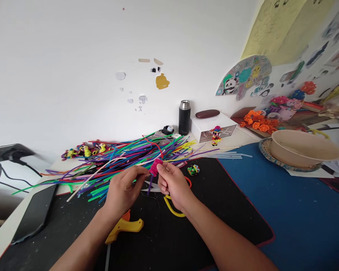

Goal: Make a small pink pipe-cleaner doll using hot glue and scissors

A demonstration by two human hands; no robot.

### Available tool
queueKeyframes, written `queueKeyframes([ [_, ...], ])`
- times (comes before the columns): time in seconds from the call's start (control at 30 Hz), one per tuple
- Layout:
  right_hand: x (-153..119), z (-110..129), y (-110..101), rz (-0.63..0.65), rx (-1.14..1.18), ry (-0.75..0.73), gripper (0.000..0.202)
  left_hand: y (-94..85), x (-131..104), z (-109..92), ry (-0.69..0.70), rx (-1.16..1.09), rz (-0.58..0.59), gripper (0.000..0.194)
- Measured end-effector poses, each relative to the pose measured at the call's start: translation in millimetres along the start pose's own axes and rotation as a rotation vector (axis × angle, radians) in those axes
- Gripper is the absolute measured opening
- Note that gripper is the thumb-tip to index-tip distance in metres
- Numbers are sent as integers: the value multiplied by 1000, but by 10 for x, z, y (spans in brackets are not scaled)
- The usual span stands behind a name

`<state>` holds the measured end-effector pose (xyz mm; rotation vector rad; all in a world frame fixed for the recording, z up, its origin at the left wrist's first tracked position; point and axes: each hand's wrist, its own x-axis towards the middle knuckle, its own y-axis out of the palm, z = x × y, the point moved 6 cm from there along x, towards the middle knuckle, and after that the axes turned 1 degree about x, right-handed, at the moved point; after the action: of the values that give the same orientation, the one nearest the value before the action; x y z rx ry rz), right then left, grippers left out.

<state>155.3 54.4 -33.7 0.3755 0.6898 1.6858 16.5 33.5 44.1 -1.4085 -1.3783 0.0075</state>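
A small pink coiled pipe-cleaner piece (155, 167) with a purple stem hangs between my hands, above the black mat. My right hand (173, 184) grips its right side between thumb and fingers. On its left, my left hand (124, 188) pinches at the piece's edge with thumb and forefinger close together. A red strand rises from the top of the piece. Behind and left of my hands lies a large pile of coloured pipe cleaners (101, 169). Scissors with yellow and red handles (175, 213) lie partly hidden beneath my right hand.
A yellow glue gun (127, 226) lies near my left forearm. A phone (35, 214) is at the left. Farther back stand a black bottle (184, 118), a white box (199, 130) and a small figure (216, 135). A beige bowl (302, 150) sits at the right.
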Motion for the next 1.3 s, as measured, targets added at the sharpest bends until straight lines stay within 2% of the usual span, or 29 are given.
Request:
queueKeyframes([
  [0.1,-3,23,7,-3,-7,-1,55,7,-13,115,-198,-146,21,2],
  [0.2,-10,47,8,-4,-21,1,55,79,-31,215,-453,-471,153,24],
  [0.27,-17,55,9,0,-34,4,54,140,-35,213,-549,-671,273,32],
  [0.3,-20,55,8,1,-41,5,54,139,-27,219,-576,-708,279,34],
  [0.57,-39,-29,45,52,-154,20,53,231,-28,250,-712,-842,313,44],
  [0.73,-48,-31,42,61,-185,34,52,228,-68,330,-844,-991,150,45],
  [0.83,-55,-2,53,87,-238,-28,48,227,-79,367,-903,-1079,63,44],
  [1.0,-66,27,70,110,-346,-151,39,228,-68,365,-905,-1058,34,41],
  [1.3,-62,54,57,90,-356,-175,32,254,-56,293,-893,-1045,49,45],
])
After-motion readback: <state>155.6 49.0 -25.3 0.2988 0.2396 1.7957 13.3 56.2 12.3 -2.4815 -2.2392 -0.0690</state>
